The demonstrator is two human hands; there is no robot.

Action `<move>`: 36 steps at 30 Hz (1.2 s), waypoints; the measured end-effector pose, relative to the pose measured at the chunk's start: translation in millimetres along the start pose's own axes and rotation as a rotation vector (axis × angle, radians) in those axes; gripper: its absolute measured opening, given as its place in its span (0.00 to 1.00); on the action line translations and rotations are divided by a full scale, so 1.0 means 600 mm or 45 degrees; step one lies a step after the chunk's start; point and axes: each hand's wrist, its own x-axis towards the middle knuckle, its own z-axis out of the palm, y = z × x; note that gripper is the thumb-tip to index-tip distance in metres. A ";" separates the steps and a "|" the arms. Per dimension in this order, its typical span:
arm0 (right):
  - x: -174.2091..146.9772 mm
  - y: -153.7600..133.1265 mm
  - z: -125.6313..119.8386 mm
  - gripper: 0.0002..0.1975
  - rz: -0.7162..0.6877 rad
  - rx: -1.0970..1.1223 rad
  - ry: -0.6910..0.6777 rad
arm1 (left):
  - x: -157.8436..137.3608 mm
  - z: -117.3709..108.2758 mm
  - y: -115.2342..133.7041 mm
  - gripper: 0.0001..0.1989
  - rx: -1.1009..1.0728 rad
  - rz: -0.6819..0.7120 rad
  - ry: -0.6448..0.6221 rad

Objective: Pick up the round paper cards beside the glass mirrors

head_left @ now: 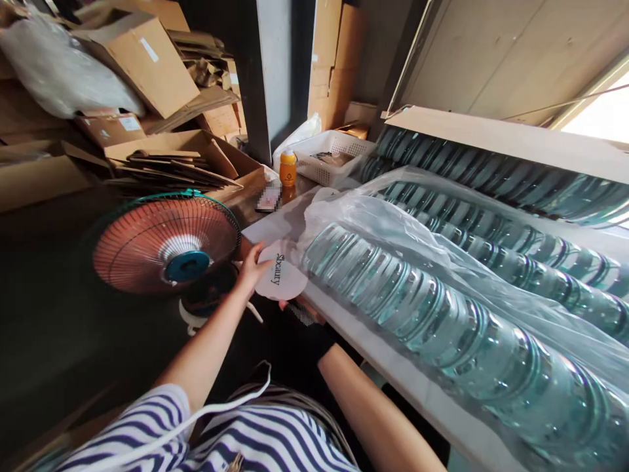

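Note:
My left hand is closed on the left edge of a thin, pale, rounded plate with dark lettering ending in "beauty". Just below that plate is my right hand, in a black covering that runs past the wrist. A fingertip shows near the plate's lower edge, but the other fingers are hidden, and I cannot tell whether they grip anything. To the right, a long row of clear, glassy round pieces stands on edge, packed close together on a pale-topped table. Crumpled clear plastic sheeting lies beside the row.
A fan with a round cage stands close on the left. Behind are a yellow-orange container, a phone-like item and a white perforated basket. An open carton holds cardboard pieces. More glassy rows fill the far right.

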 end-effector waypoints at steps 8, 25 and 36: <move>0.025 -0.033 -0.027 0.16 0.144 0.089 0.099 | -0.128 -0.011 -0.006 0.43 -0.761 -0.047 0.060; 0.134 0.004 -0.029 0.28 -0.440 -0.505 0.386 | 0.070 0.056 0.028 0.18 -0.501 0.208 -0.115; 0.119 -0.082 -0.044 0.19 -0.229 -1.067 -0.198 | -0.006 0.016 0.047 0.16 -0.445 0.292 -0.029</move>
